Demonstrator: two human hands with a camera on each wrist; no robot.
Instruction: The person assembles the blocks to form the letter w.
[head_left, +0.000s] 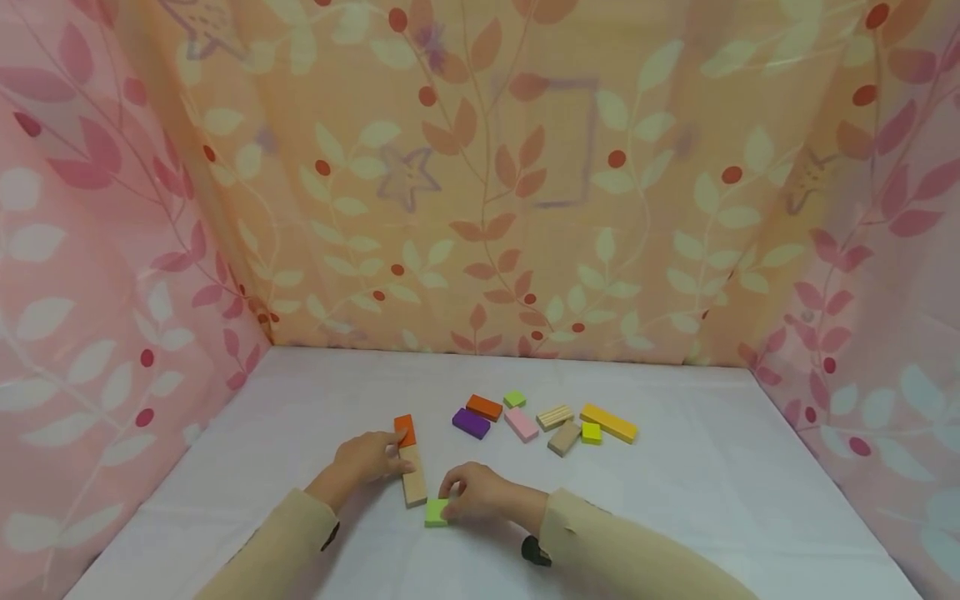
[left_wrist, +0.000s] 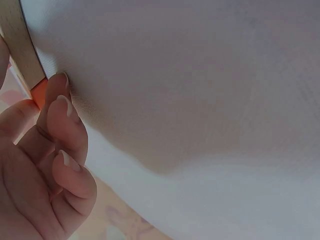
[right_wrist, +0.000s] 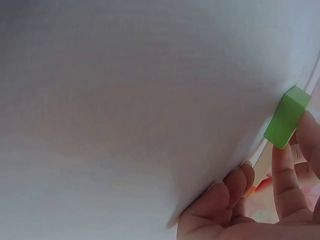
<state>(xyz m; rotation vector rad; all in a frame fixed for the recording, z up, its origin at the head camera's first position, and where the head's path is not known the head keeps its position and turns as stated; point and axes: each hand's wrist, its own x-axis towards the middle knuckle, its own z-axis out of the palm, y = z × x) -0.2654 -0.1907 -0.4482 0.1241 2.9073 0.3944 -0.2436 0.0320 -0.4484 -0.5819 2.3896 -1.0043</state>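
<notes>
An orange block [head_left: 405,429] and plain wooden blocks [head_left: 414,490] lie end to end in a row. My left hand [head_left: 369,457] holds the row from its left side, the index finger on the orange block and the thumb across the wood. In the left wrist view, its other fingers [left_wrist: 67,125] are curled beside the blocks. A light green block [head_left: 436,512] sits at the row's near end, slightly to the right. My right hand [head_left: 480,492] pinches this green block between thumb and finger. The right wrist view shows the green block [right_wrist: 287,119] at the fingertips.
Farther back are a purple block [head_left: 471,423], a red-orange block [head_left: 484,407], another green block [head_left: 514,399] and a pink block [head_left: 521,424]. To their right lie a ridged wooden block [head_left: 555,417], a plain one [head_left: 564,438], a yellow block [head_left: 591,433] and a long yellow-orange block [head_left: 609,423]. Patterned curtains [head_left: 480,250] surround the white table [head_left: 697,500].
</notes>
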